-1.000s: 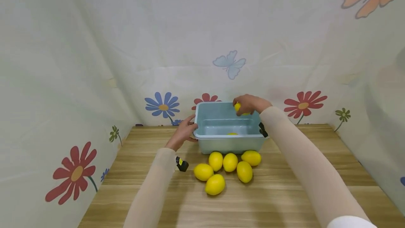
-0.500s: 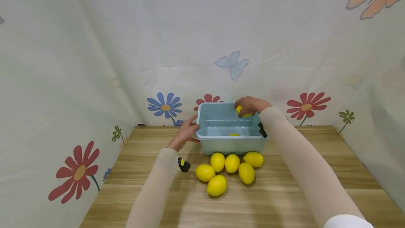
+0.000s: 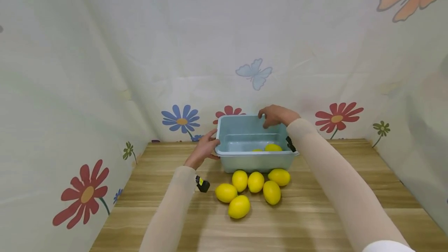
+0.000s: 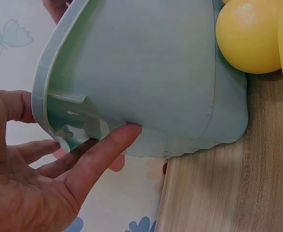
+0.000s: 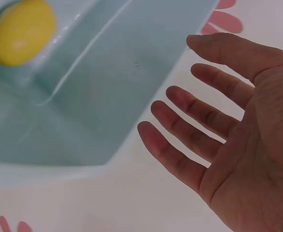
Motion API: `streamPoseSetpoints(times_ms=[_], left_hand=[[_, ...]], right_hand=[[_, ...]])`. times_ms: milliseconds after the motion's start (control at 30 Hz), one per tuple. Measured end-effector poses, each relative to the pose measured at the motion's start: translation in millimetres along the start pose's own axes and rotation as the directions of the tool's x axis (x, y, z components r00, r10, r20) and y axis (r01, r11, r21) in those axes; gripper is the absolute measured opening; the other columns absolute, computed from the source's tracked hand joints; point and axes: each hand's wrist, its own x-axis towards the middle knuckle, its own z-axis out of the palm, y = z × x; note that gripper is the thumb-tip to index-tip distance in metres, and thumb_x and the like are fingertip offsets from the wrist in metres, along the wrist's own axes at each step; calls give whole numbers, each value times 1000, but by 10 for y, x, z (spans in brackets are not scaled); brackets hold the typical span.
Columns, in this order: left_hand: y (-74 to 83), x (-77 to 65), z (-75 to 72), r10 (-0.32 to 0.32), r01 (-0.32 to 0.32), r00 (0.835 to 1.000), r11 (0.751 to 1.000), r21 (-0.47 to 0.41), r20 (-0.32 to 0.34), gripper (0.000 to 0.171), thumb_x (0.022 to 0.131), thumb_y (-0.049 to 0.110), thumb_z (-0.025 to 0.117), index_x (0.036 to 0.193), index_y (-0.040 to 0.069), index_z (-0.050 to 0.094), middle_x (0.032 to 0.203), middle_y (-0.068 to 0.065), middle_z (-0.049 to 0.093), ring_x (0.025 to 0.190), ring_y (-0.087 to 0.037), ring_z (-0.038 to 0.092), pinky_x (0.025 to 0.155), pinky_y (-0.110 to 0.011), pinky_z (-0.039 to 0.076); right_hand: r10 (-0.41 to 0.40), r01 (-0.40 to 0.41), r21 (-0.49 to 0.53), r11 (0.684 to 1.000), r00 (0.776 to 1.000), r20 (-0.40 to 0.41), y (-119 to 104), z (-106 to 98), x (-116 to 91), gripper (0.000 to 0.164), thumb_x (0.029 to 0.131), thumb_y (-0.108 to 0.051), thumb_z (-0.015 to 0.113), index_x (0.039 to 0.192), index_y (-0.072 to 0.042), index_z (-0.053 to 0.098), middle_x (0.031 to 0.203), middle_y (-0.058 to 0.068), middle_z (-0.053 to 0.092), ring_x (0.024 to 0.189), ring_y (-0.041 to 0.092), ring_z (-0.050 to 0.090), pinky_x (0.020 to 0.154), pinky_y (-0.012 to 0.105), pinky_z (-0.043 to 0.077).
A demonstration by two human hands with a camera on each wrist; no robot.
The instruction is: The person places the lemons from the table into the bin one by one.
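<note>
Lemons [image 3: 273, 148] sit in the blue bin [image 3: 257, 163]; your right hand [image 3: 279, 114], fingers spread, hovers empty near its far side, while your left hand [image 3: 203, 151] grips its rim [image 4: 41, 87].

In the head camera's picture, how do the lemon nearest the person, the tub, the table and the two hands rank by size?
Largest to smallest:
1. Table
2. Tub
3. Left hand and right hand: too alike to rank
4. Nearest lemon
</note>
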Motion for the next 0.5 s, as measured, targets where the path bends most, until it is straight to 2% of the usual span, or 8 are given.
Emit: streamPoseSetpoints(times_ms=[267, 500], left_hand=[[-15, -2, 19, 3, -3, 1000, 1000, 8, -14, 63, 89, 21, 52, 147, 25, 29, 142, -18, 42, 107, -34, 60, 64, -44, 58], [-10, -17, 8, 19, -19, 1000, 1000, 11, -4, 63, 89, 21, 51, 147, 25, 28, 142, -16, 44, 105, -32, 60, 64, -44, 58]], right_hand=[[-51, 50, -19, 999, 997, -53, -151, -105, -147, 50, 85, -27, 63, 133, -22, 48, 135, 12, 51, 120, 29, 48, 102, 49, 43], [-93, 95, 11, 995, 986, -140, -294, -144, -407, 54, 84, -28, 66, 134, -24, 47, 136, 7, 50, 121, 28, 48, 102, 48, 44]])
